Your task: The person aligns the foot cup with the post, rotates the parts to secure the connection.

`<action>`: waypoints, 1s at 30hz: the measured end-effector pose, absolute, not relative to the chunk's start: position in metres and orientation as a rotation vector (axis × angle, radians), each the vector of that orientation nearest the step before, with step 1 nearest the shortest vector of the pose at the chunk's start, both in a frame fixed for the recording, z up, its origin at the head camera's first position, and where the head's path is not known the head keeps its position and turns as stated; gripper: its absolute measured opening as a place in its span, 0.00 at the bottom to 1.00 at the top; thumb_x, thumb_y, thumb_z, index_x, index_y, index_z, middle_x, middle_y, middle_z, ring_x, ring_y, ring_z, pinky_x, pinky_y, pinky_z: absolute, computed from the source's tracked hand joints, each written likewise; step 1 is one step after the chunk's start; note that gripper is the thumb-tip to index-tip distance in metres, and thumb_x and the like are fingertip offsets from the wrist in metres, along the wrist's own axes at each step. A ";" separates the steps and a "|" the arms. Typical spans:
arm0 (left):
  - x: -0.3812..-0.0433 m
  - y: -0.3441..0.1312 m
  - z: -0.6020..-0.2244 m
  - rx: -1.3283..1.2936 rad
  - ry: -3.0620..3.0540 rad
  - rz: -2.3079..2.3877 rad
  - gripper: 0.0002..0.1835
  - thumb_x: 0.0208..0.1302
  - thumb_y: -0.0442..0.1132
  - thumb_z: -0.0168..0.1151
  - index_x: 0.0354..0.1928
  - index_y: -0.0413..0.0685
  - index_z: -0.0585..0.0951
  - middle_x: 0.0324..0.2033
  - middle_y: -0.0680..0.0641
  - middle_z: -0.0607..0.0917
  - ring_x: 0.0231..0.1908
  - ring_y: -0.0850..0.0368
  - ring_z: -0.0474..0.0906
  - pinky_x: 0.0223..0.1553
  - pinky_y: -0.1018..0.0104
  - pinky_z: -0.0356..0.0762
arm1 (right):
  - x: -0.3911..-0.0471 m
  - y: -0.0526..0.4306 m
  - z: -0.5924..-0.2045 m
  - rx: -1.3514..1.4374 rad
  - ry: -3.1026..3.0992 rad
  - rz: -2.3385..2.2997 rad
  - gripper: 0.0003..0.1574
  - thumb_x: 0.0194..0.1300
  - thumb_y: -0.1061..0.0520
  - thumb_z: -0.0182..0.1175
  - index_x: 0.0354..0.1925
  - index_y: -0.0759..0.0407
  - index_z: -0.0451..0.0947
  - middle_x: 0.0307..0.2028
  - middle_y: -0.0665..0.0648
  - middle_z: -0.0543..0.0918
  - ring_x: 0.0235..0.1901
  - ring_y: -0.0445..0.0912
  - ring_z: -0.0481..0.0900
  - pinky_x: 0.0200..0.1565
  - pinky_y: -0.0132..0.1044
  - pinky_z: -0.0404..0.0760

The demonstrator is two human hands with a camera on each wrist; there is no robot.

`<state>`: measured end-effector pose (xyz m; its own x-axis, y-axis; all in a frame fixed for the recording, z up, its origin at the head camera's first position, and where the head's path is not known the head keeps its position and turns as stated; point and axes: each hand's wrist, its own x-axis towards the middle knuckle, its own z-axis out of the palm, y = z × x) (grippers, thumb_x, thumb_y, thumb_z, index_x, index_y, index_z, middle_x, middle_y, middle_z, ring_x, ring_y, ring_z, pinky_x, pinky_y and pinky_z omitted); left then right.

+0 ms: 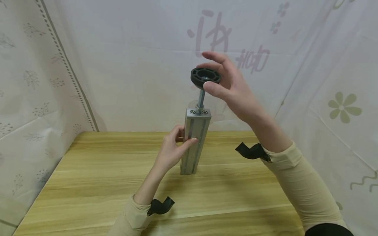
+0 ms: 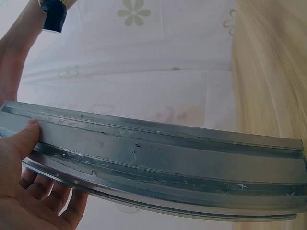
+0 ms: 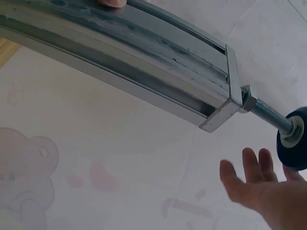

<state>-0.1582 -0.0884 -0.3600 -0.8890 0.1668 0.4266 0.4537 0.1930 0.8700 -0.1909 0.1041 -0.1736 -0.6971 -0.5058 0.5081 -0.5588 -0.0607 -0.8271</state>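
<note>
First, head view: the metal profile (image 1: 191, 159) stands upright on the table (image 1: 103, 170). The left hand (image 1: 173, 149) grips the profile from its left, thumb across the near face. Above the profile, the threaded stem (image 1: 201, 97) carries the black foot (image 1: 205, 74). The right hand (image 1: 234, 87) is spread around the foot's right side; whether the thumb touches the rim cannot be told.

Left wrist view: the thumb lies flat on the profile's broad face, fingers wrapped behind its edge. This hold should resist twisting; press the profile down squarely.

Right wrist view: the nut (image 3: 249, 99) sits against the profile's end plate (image 3: 234, 79). The right fingers are parted beside the foot, beyond that end. To turn the foot, probably the step in hand, seat fingertips evenly around the rim and avoid side load on the stem.
</note>
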 end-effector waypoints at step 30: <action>-0.158 -0.088 -0.360 -0.585 -2.242 -1.751 0.17 0.64 0.39 0.72 0.52 0.46 0.78 0.37 0.44 0.86 0.42 0.52 0.84 0.50 0.49 0.83 | -0.193 0.104 -0.173 1.188 -2.078 2.016 0.41 0.63 0.65 0.63 0.72 0.55 0.63 0.54 0.59 0.74 0.50 0.49 0.80 0.54 0.36 0.80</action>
